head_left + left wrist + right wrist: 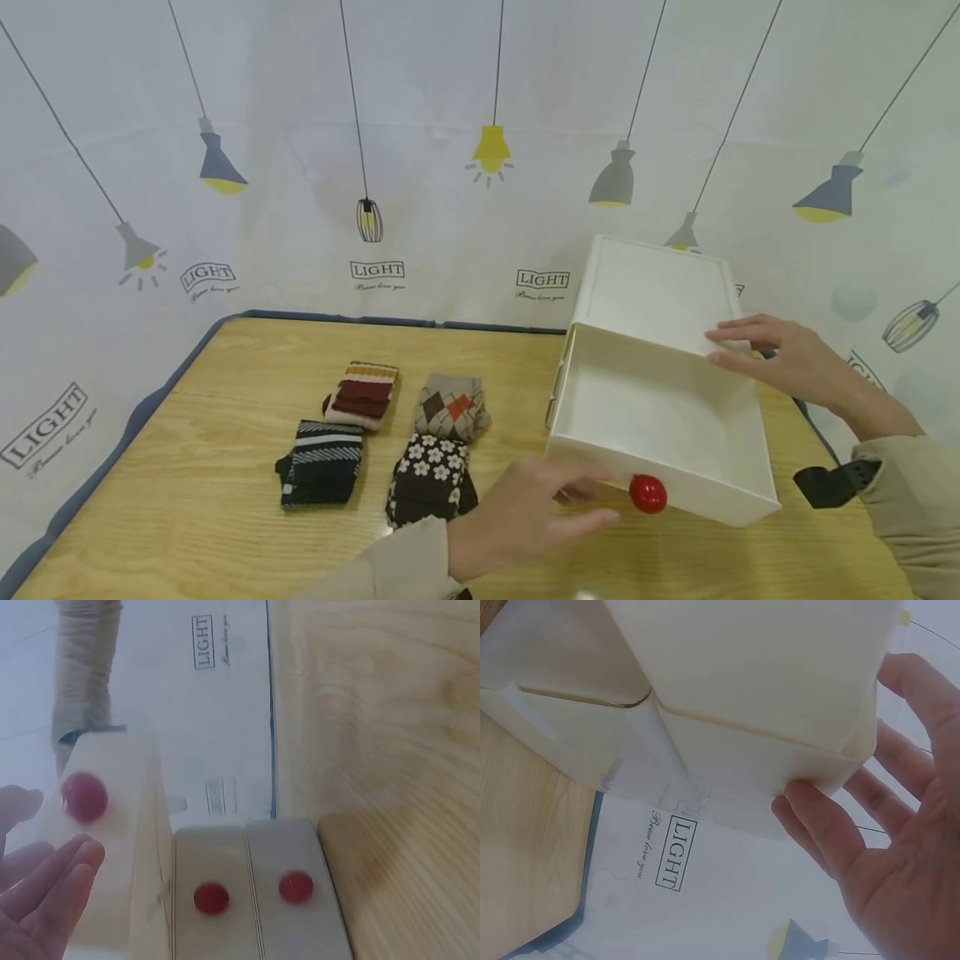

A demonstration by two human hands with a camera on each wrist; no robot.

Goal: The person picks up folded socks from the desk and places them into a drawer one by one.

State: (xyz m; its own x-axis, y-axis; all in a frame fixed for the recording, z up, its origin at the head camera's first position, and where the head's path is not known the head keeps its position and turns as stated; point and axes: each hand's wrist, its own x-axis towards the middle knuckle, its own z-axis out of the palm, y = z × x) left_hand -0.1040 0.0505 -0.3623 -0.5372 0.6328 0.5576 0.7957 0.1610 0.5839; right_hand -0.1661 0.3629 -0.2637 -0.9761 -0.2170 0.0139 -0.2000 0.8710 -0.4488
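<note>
A white drawer unit (660,287) stands on the right of the table, its top drawer (660,417) pulled out and bare inside. On that drawer's front is a round red knob (648,493). My left hand (532,508) is beside the drawer front, fingers extended near the knob and not wrapped round it. My right hand (795,362) rests at the unit's upper right front corner, fingers on the top and loosely bent. In the left wrist view, two lower drawers (255,859) are pushed in, each with a red knob (211,898).
Folded socks lie left of the unit: a striped maroon pair (365,396), a black-and-white striped pair (322,462), an argyle beige pair (452,406) and a brown flowered pair (429,479). A lamp-printed cloth (435,83) hangs behind the wooden table (210,500).
</note>
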